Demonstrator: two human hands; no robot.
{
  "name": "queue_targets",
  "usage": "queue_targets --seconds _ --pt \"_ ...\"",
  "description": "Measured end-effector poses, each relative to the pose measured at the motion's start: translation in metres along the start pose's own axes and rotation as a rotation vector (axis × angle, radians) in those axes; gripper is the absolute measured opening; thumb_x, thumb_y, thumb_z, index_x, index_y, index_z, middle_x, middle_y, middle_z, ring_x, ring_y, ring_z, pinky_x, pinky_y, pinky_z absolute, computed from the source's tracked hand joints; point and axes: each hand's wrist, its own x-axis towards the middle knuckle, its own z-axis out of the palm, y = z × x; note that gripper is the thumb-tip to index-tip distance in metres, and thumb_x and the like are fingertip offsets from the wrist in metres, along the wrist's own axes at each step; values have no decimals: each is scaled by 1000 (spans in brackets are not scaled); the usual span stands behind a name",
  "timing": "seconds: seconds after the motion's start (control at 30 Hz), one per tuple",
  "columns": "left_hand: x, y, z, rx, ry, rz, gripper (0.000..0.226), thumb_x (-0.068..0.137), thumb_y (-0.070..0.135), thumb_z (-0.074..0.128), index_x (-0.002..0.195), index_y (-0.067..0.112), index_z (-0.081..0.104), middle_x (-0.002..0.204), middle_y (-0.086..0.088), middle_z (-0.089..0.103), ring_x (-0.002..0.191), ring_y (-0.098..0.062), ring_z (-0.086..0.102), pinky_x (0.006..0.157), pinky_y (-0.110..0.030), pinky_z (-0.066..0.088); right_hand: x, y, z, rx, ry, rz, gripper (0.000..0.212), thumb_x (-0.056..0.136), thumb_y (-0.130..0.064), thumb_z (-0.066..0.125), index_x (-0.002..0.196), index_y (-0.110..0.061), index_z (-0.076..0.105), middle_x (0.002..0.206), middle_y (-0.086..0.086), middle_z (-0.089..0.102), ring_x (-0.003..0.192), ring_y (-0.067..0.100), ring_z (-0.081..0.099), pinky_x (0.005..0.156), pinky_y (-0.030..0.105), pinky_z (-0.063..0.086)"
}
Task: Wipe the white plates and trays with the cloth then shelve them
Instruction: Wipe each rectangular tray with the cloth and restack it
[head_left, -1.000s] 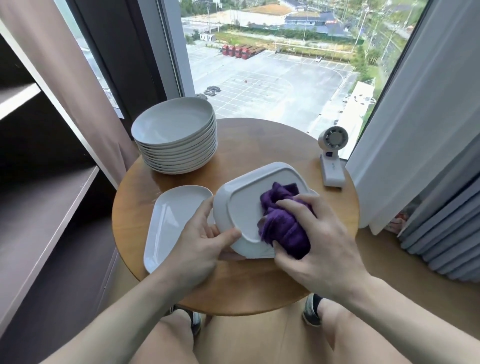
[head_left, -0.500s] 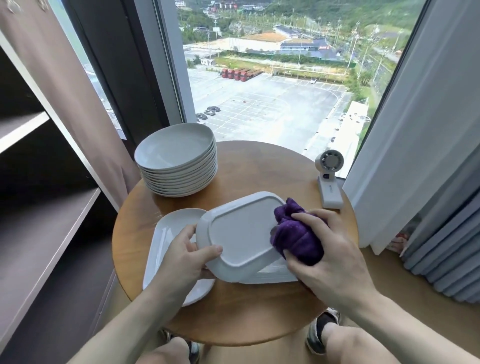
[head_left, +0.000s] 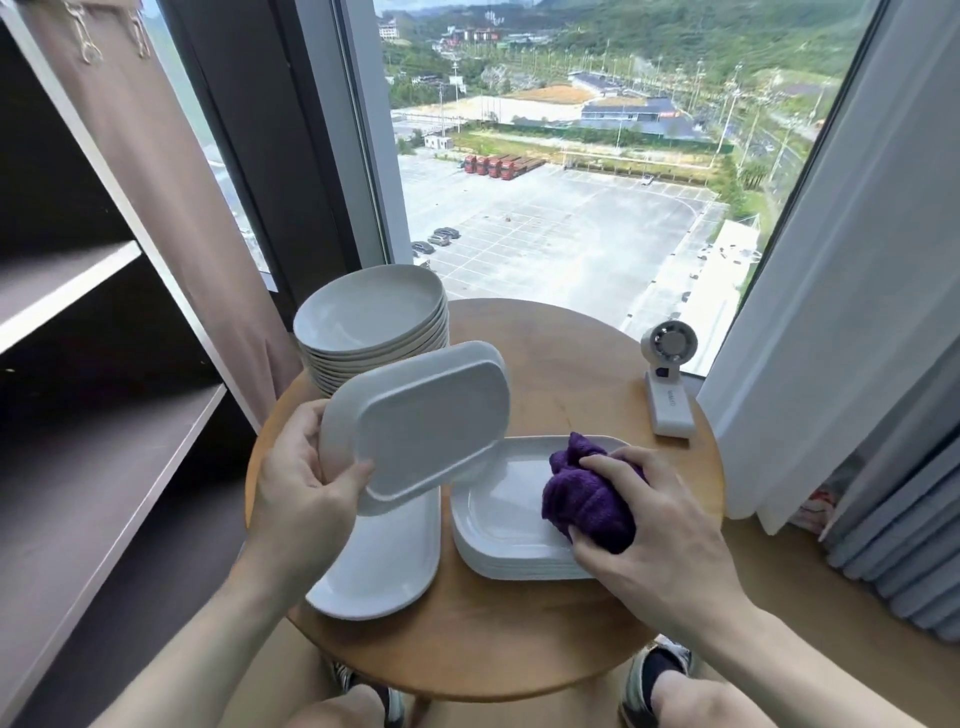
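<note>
Fingers (head_left: 348, 478) of the left hand (head_left: 298, 488) clamp one upturned tray (head_left: 426, 421) (tilted, above the table (head_left: 519, 639)); those of the right hand (head_left: 660, 525) clutch one purple cloth (head_left: 582, 493) atop one tray stack (head_left: 498, 509). Nearby: one long tray (head_left: 384, 566), one plate stack (head_left: 369, 312), one fan (head_left: 670, 384).

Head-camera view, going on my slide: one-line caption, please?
Left hand holds a white rectangular tray tilted, underside showing; right hand grips a purple cloth on the stacked white trays.

white tray (head_left: 431, 421): underside facing camera, tilted, raised | tray stack (head_left: 498, 525): white, rectangular, flat, to its right | purple cloth (head_left: 587, 499): bunched, resting on stack's top tray | oblong tray (head_left: 384, 561): single, flat, beneath raised tray | round plate stack (head_left: 369, 312): white, behind
</note>
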Motion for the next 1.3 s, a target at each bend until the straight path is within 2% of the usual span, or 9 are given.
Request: queue_targets --seconds 0.13,0.37,0.47,0.57,0.63,0.73,0.93,1.13,1.3 --pt "-9 7 0 393 44 177 39 86 16 65 111 43 53 86 17 68 79 -8 66 65 -38 51 0 -2 -1 14 4 13 66 69 -63 62 132 -43 58 128 -21 47 110 13 56 86 29 46" --pt "-15 5 11 887 -137 462 47 78 -3 68 103 29 46 67 6 60 50 -35 56 43 -37 44 1 -3 -4 7 -8 19 68 70 -65 59 133 -41 58 130 -18 49 114 14 53 91 33 50" --pt "-17 3 12 1068 -263 343 57 71 0 63 117 30 51 96 12 69 63 -30 64 48 -33 39 1 -3 -5 4 -17 19 66 70 -63 61 133 -41 58 129 -17 49 115 15 54 91 35 50" --pt "-22 -2 13 1303 -428 130 87 74 14 53 150 41 20 147 18 47 88 -18 58 61 -30 33 2 -2 -4 1 -20 20 65 70 -61 63 132 -41 58 129 -18 50 116 15 54 92 33 48" --pt "-26 -6 15 1302 -539 -7 94 79 16 47 153 47 -1 162 16 25 103 -15 46 70 -27 39 2 -3 -4 -1 -21 26 66 70 -62 62 132 -41 58 129 -19 50 116 14 53 90 30 46" --pt "-25 -8 16 1287 -669 -52 96 78 18 44 156 44 -5 169 17 1 135 -17 33 89 -29 46 2 -5 -5 -15 -29 34 66 70 -60 64 132 -39 59 129 -16 51 114 16 54 88 29 43" --pt "-15 -18 6 1199 -823 -90 91 79 52 43 156 47 -5 168 20 -4 144 -18 20 108 -36 39 0 -7 -6 -32 -48 49 67 71 -64 60 133 -38 59 130 -14 53 114 18 55 88 31 46" --pt "-20 -30 14 1191 -687 -26 90 82 81 45 156 39 15 164 11 17 146 -18 20 115 -38 32 1 -8 -7 -69 -79 48 70 73 -63 61 137 -35 56 134 -10 49 109 21 56 91 35 48" --pt "-26 -38 36 869 -610 111 97 83 80 50 159 41 4 169 14 -1 153 -4 -5 122 -26 3 0 -8 -8 -43 -101 32 62 77 -64 50 132 -35 45 131 -12 37 101 17 48 89 34 36"
